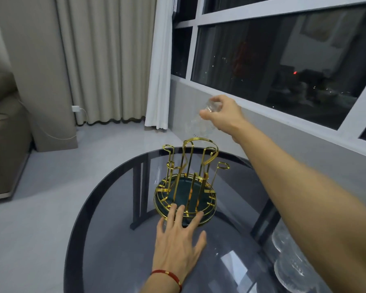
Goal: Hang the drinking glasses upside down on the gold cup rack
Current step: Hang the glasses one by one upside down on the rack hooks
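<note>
A gold cup rack (189, 176) with upright wire prongs and a dark green round base stands on the far part of a dark glass table (106, 240). My right hand (222, 115) holds a clear drinking glass (199, 123) by its bottom, mouth down, just above and behind the rack's tall top loop. My left hand (179, 231) lies flat with fingers spread, fingertips touching the near rim of the rack's base. More clear glasses (292, 259) stand at the table's right edge, partly hidden under my right forearm.
A window with white frames (262, 60) runs along the right wall, close behind the rack. Curtains (106, 60) hang at the back. A sofa (4, 134) stands on the left, and a white cable (57, 136) runs over the floor.
</note>
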